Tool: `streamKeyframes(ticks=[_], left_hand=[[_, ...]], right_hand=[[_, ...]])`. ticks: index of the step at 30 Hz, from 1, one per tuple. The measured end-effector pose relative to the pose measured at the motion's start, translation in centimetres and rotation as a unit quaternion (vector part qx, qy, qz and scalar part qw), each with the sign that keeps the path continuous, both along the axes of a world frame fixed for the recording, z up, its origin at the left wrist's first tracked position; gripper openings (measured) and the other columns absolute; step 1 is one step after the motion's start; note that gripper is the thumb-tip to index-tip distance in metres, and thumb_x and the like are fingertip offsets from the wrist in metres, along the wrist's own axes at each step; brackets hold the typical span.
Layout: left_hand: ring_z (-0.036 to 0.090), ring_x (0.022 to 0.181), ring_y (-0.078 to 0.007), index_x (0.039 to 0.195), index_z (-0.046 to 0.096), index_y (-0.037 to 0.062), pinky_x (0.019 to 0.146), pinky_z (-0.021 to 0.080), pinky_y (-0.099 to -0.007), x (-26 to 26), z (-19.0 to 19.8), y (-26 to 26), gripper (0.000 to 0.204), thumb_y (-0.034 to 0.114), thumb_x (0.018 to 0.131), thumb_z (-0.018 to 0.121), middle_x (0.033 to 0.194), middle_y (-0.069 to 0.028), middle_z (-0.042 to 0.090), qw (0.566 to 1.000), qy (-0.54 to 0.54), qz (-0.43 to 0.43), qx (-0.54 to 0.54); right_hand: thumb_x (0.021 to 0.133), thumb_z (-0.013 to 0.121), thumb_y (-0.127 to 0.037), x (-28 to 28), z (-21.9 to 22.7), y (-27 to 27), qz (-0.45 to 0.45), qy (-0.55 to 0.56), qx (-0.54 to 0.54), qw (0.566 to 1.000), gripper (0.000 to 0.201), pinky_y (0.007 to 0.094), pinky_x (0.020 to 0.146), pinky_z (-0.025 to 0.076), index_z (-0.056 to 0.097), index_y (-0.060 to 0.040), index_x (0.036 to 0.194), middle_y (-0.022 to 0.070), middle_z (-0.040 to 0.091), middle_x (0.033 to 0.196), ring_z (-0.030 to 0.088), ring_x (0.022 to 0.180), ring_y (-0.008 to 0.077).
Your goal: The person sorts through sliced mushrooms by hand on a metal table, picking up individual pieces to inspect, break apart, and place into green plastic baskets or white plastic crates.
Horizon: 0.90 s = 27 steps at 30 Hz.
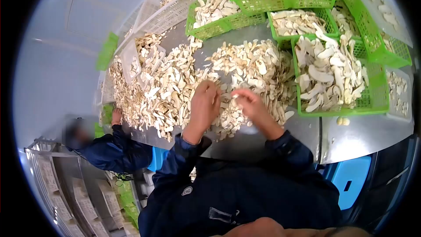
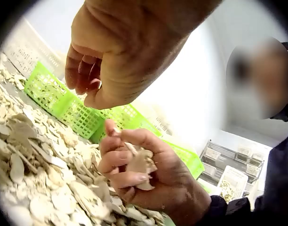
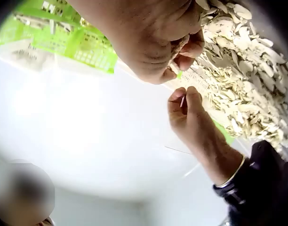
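Pale dried mushroom slices (image 1: pixel 169 85) lie in a broad heap to the left of my hands, and another heap of slices (image 1: pixel 252 63) spreads ahead and to the right. Both hands are raised over the near part of these heaps, close together. My right hand (image 1: pixel 258 110) has its fingers curled around a few mushroom slices (image 2: pixel 143 165), which show best in the left wrist view. Beside it, my left hand (image 1: pixel 204 105) has bent fingers with the thumb near the index finger; I cannot tell whether a slice is between them.
A green basket (image 1: pixel 372 107) of large slices stands at the right, with more green baskets (image 1: pixel 228 25) behind. White crates (image 1: pixel 151 15) line the far left. Another person (image 1: pixel 118 149) reaches to the table's left end. A blue stool (image 1: pixel 349 180) stands under the right side.
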<state>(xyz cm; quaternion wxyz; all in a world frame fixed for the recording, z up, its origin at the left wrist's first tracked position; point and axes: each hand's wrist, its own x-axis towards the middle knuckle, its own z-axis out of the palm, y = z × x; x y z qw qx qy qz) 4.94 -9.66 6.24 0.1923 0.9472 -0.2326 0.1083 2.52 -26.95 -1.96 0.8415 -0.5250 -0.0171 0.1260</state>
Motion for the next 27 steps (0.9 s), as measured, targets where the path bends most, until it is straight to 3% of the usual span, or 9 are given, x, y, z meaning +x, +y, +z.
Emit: streamKeyframes(ticks=[1, 3, 4, 6, 12, 17, 18, 22, 27], left_hand=[[0.060, 0.090, -0.0365, 0.092, 0.062, 0.0012, 0.077, 0.049, -0.0426, 1.1, -0.4, 0.2, 0.017, -0.004, 0.076, 0.064, 0.100, -0.0172, 0.061, 0.998, 0.058, -0.019, 0.001], [0.060, 0.094, -0.0372, 0.095, 0.062, 0.0008, 0.082, 0.049, -0.0430, 3.0, -2.2, 0.2, 0.020, -0.003, 0.076, 0.063, 0.104, -0.0177, 0.061, 0.985, 0.165, -0.055, -0.012], [0.059, 0.097, -0.0373, 0.097, 0.062, 0.0010, 0.085, 0.048, -0.0428, 3.2, -3.2, -0.3, 0.022, -0.002, 0.075, 0.063, 0.105, -0.0170, 0.061, 0.986, 0.132, -0.094, -0.023], [0.058, 0.103, -0.0374, 0.101, 0.063, 0.0016, 0.090, 0.047, -0.0425, 3.5, -4.6, -1.6, 0.026, 0.000, 0.075, 0.064, 0.108, -0.0157, 0.062, 0.982, 0.061, -0.173, -0.044], [0.057, 0.111, -0.0323, 0.108, 0.066, 0.0067, 0.093, 0.048, -0.0388, 3.6, -5.9, -2.6, 0.034, 0.001, 0.075, 0.066, 0.116, -0.0121, 0.063, 0.978, 0.056, -0.197, 0.029], [0.063, 0.088, -0.0347, 0.110, 0.067, 0.0070, 0.078, 0.052, -0.0402, 2.9, -5.9, -1.9, 0.032, 0.004, 0.078, 0.068, 0.093, -0.0114, 0.067, 0.989, 0.048, -0.138, -0.028], [0.066, 0.077, -0.0246, 0.115, 0.065, 0.0067, 0.070, 0.053, -0.0349, 2.9, -5.9, -1.8, 0.030, 0.005, 0.085, 0.066, 0.085, -0.0083, 0.066, 0.991, 0.038, -0.114, -0.054], [0.057, 0.078, -0.0034, 0.127, 0.058, 0.0012, 0.065, 0.047, -0.0214, 1.8, -6.5, 0.2, 0.032, 0.008, 0.096, 0.061, 0.087, 0.0009, 0.065, 0.948, 0.260, -0.006, -0.184], [0.062, 0.081, -0.0083, 0.136, 0.049, -0.0011, 0.072, 0.051, -0.0230, 1.0, -7.6, 2.2, 0.040, 0.009, 0.098, 0.057, 0.093, -0.0026, 0.066, 0.876, 0.353, -0.024, -0.329]], right_hand=[[0.093, 0.059, -0.019, 0.2, 0.1, -0.4, 0.003, 0.122, 0.115, 0.986, 0.018, 0.0211, 0.053, 0.036, 0.066, -0.0099, 0.107, -0.0023, 0.058, 0.083, 0.050, 0.067, 0.0072], [0.095, 0.057, -0.020, 0.8, 1.0, -1.6, -0.050, 0.166, 0.213, 0.962, 0.018, 0.0211, 0.053, 0.035, 0.063, -0.0111, 0.109, -0.0032, 0.055, 0.086, 0.051, 0.071, 0.0071], [0.096, 0.056, -0.020, 0.9, 1.3, -2.0, -0.076, 0.185, 0.256, 0.946, 0.018, 0.0212, 0.052, 0.035, 0.062, -0.0118, 0.110, -0.0036, 0.053, 0.088, 0.051, 0.073, 0.0070], [0.097, 0.054, -0.020, 1.0, 1.2, -2.2, -0.087, 0.170, 0.250, 0.949, 0.018, 0.0207, 0.052, 0.035, 0.060, -0.0105, 0.112, -0.0027, 0.053, 0.093, 0.052, 0.075, 0.0068], [0.097, 0.053, -0.016, 1.8, 0.2, -2.6, -0.135, 0.111, 0.243, 0.954, 0.016, 0.0208, 0.049, 0.036, 0.057, -0.0044, 0.108, -0.0007, 0.051, 0.088, 0.050, 0.068, 0.0066], [0.097, 0.054, -0.015, 1.7, -0.5, -2.3, -0.123, 0.108, 0.195, 0.967, 0.013, 0.0204, 0.050, 0.036, 0.058, -0.0056, 0.105, -0.0020, 0.052, 0.085, 0.049, 0.066, 0.0059], [0.097, 0.055, -0.015, 1.8, -0.6, -2.2, -0.114, 0.103, 0.182, 0.971, 0.012, 0.0201, 0.050, 0.035, 0.059, -0.0064, 0.104, -0.0027, 0.052, 0.082, 0.049, 0.066, 0.0055], [0.096, 0.058, -0.016, 0.8, 0.1, -1.4, -0.081, 0.075, 0.081, 0.991, 0.015, 0.0185, 0.053, 0.033, 0.062, -0.0087, 0.109, -0.0051, 0.051, 0.075, 0.046, 0.066, 0.0018], [0.093, 0.063, -0.018, 0.3, -2.3, 1.0, -0.156, -0.082, -0.104, 0.979, 0.034, 0.0214, 0.064, 0.041, 0.059, -0.0038, 0.123, -0.0011, 0.061, 0.083, 0.052, 0.074, 0.0047]])
